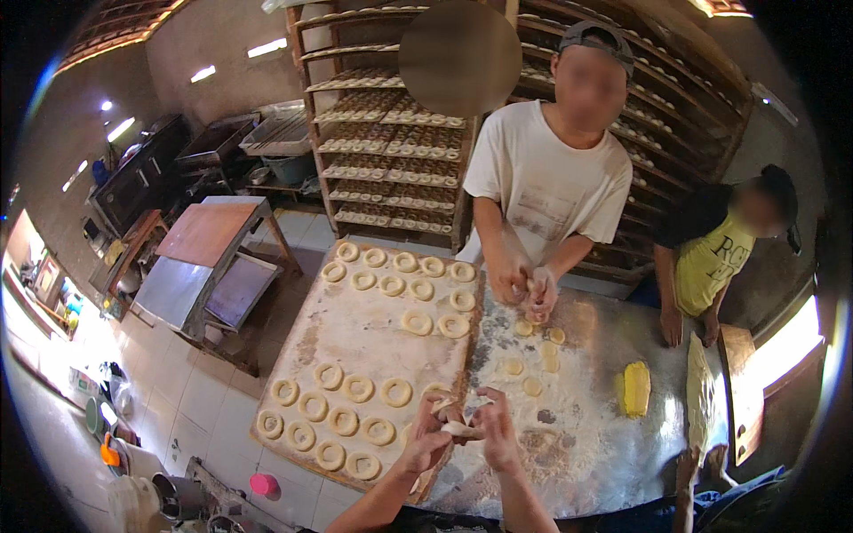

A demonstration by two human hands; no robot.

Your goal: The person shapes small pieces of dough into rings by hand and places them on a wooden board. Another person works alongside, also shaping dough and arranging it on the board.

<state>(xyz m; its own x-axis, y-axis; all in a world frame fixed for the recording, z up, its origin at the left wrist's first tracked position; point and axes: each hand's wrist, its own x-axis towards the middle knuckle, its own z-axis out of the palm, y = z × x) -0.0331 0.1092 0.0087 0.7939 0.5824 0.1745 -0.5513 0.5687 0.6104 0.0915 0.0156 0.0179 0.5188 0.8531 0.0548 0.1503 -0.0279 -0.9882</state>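
Over the board's right edge, my left hand (pixel 428 437) and my right hand (pixel 499 435) hold a piece of pale dough (pixel 463 431) between them. It looks stretched into a ring, though fingers cover part of it. Both hands have their fingers curled round it. Left of them lies a floured wooden board (pixel 373 313) bearing rows of dough rings (pixel 358 388) at its near and far ends. On the floured metal table (pixel 586 426) to the right, several small flat dough rounds (pixel 532 386) lie apart.
Across the table, a person in a white shirt (pixel 555 169) presses dough in both hands. Another person (pixel 724 240) stands at the right near a long dough strip (pixel 701 391). A yellow lump (pixel 633 389) sits on the table. Racks (pixel 391 147) of dough rings stand behind.
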